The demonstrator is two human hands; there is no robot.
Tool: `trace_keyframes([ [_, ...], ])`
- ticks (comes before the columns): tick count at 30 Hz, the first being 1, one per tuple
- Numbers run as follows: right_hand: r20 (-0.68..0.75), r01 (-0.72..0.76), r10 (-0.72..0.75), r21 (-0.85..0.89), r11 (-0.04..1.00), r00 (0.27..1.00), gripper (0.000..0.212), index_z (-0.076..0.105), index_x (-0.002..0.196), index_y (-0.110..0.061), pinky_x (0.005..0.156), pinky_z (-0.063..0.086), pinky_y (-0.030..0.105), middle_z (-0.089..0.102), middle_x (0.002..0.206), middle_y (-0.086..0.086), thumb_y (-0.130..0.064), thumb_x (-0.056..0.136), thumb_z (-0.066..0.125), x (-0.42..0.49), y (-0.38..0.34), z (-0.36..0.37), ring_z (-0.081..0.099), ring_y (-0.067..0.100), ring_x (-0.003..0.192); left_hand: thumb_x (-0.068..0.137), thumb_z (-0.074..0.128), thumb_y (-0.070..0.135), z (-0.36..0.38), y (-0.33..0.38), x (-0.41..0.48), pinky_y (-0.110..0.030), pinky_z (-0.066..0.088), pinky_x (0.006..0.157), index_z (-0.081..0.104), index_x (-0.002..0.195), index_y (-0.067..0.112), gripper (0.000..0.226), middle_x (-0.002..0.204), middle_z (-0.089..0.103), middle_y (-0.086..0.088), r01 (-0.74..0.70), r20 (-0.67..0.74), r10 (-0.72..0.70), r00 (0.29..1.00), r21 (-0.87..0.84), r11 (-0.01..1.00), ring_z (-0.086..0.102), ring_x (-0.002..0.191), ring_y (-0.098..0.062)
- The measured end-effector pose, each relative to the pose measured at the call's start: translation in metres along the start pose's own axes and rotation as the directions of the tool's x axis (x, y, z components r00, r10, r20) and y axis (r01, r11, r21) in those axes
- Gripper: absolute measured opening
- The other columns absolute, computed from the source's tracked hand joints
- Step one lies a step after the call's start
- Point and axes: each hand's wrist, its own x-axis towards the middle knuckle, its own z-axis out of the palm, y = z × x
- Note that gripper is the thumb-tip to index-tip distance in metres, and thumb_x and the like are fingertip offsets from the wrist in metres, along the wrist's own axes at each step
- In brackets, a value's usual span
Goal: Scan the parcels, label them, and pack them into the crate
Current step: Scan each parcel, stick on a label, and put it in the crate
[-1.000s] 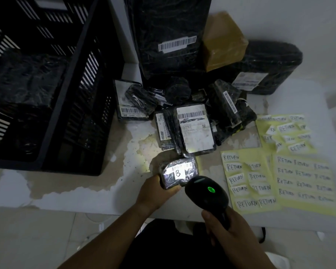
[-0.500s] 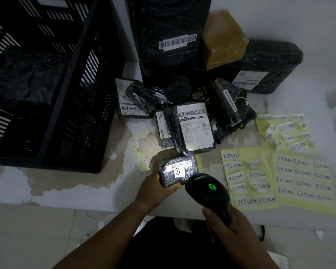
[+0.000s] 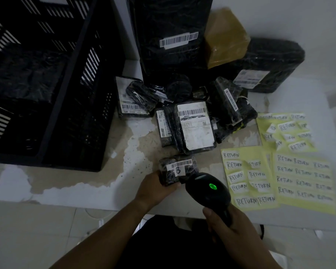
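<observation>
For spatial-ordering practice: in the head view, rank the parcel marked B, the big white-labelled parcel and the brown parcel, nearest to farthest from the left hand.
1. Parcel marked B, gripped in the left hand.
2. White-labelled parcel, mid-table beyond it.
3. Brown parcel, at the back, right.

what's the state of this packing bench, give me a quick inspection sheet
surface: white table, coating worn through to tan near the middle
job's things: small parcel marked B; scanner aimed at it, green light on; black crate left; RETURN label sheets right
clutter: pile of black wrapped parcels, one tan parcel behind
grippers: left hand grips the small parcel; right hand grips the scanner handle
cables: nothing seen
surroundings: pale wall behind, tiled floor below
</observation>
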Motion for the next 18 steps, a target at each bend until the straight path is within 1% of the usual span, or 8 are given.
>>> trace_keyframes([
  [4,-0.008,0.016,-0.016,0.014,1.000,1.000,0.021,0.057,0.074,-0.027,0.052,0.042,0.011,0.064,0.055,-0.006,-0.048,0.077,0.059,-0.006,-0.004,-0.004,0.060,0.001,0.051,0.074,0.082,0.059,-0.001,0.002,0.000,-0.020,0.050,0.085,0.069,0.127,0.030,0.061,0.121,0.072,0.009,0.015,0.005,-0.015,1.000,-0.024,1.000,0.068,0.108,-0.010],
  [8,-0.001,0.007,-0.007,0.028,1.000,1.000,0.029,0.060,0.078,-0.026,0.051,0.042,0.010,0.066,0.057,-0.003,-0.053,0.069,0.057,-0.009,-0.005,-0.006,0.061,0.003,0.050,0.077,0.081,0.056,-0.002,0.003,0.001,-0.019,0.049,0.083,0.068,0.129,0.028,0.060,0.123,0.072,0.007,0.029,0.015,-0.029,0.999,-0.008,1.000,0.067,0.108,-0.012],
  [12,0.003,-0.004,0.004,0.023,1.000,1.000,0.020,0.059,0.087,-0.027,0.055,0.042,0.008,0.068,0.063,-0.013,-0.046,0.081,0.061,-0.002,0.000,-0.002,0.063,0.000,0.057,0.076,0.081,0.058,-0.001,0.003,0.000,-0.020,0.048,0.080,0.068,0.127,0.029,0.060,0.121,0.072,0.007,0.041,0.015,-0.041,0.999,-0.001,0.999,0.068,0.106,-0.013],
  [13,0.008,-0.003,0.003,0.040,0.999,1.000,0.022,0.058,0.093,-0.031,0.057,0.043,0.009,0.068,0.068,-0.010,-0.049,0.081,0.058,0.002,0.003,-0.001,0.063,0.002,0.061,0.075,0.081,0.059,-0.001,0.002,0.000,-0.019,0.048,0.080,0.068,0.126,0.029,0.061,0.120,0.073,0.007,0.041,0.014,-0.041,0.999,-0.001,0.999,0.068,0.105,-0.012],
  [14,0.013,-0.006,0.005,0.057,0.998,1.000,0.023,0.055,0.100,-0.036,0.060,0.044,0.013,0.067,0.073,-0.002,-0.052,0.082,0.054,0.007,0.006,0.000,0.064,0.007,0.065,0.074,0.082,0.060,-0.001,0.002,0.000,-0.019,0.049,0.080,0.069,0.125,0.028,0.062,0.120,0.073,0.007,0.040,0.015,-0.039,0.999,-0.002,0.999,0.068,0.104,-0.012],
  [16,0.007,-0.004,0.004,0.049,0.999,1.000,0.011,0.048,0.105,-0.040,0.066,0.042,0.029,0.059,0.087,0.020,-0.045,0.094,0.050,0.022,0.019,0.002,0.060,0.029,0.076,0.074,0.082,0.059,-0.001,0.002,0.000,-0.020,0.048,0.083,0.068,0.127,0.028,0.063,0.122,0.072,0.006,0.050,0.037,-0.049,0.998,-0.027,0.998,0.067,0.106,-0.012],
  [17,-0.003,0.003,-0.003,0.023,1.000,1.000,0.008,0.046,0.106,-0.039,0.065,0.039,0.032,0.054,0.090,0.026,-0.037,0.099,0.050,0.031,0.028,0.002,0.055,0.035,0.075,0.075,0.082,0.058,-0.002,0.002,0.000,-0.020,0.047,0.085,0.067,0.128,0.028,0.063,0.125,0.071,0.006,0.057,0.054,-0.055,0.997,-0.041,0.998,0.067,0.109,-0.013],
  [18,-0.016,0.009,-0.009,-0.015,1.000,1.000,0.010,0.044,0.107,-0.035,0.063,0.037,0.033,0.050,0.086,0.027,-0.030,0.100,0.049,0.041,0.037,0.002,0.050,0.033,0.067,0.076,0.082,0.057,-0.004,0.002,0.000,-0.020,0.047,0.087,0.066,0.130,0.029,0.063,0.127,0.070,0.006,0.058,0.072,-0.055,0.996,-0.052,0.997,0.066,0.111,-0.013],
])
